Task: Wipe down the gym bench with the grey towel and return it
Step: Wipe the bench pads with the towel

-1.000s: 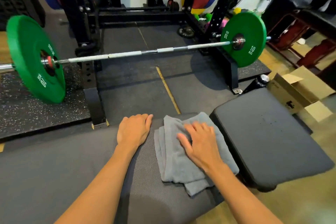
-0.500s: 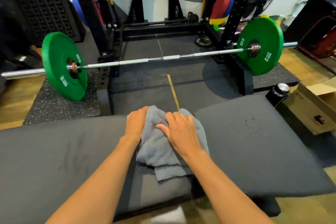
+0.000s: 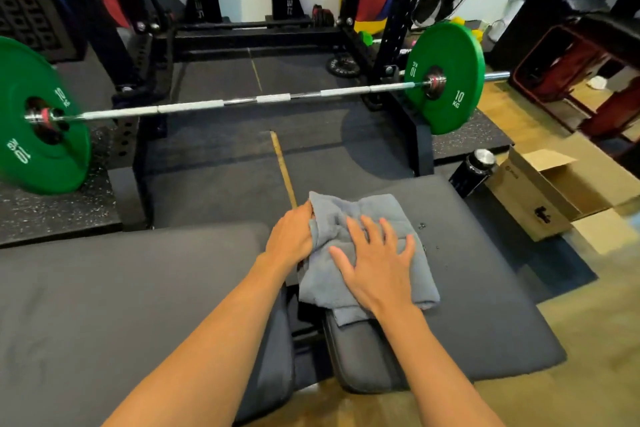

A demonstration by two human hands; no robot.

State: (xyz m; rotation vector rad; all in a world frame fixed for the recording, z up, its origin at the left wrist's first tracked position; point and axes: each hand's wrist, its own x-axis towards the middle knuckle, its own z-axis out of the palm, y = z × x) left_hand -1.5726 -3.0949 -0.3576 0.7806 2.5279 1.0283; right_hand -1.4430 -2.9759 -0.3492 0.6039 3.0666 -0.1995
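**A:** Where is the grey towel right now?

**B:** It lies bunched on the black padded surface, at the left end of the shorter pad. Its left edge reaches the gap beside the longer pad.

**A:** And the hands?

**B:** The left hand has its grip clenched on the towel's left edge, fingers curled into the cloth. The right hand has its grip released and lies flat on the towel, fingers spread.

**A:** Anything else on the pad?

**B:** A few water droplets, just right of the towel.

**A:** What is around them?

**B:** A barbell with green plates sits on a black rack beyond. A dark bottle and an open cardboard box stand on the floor to the right.
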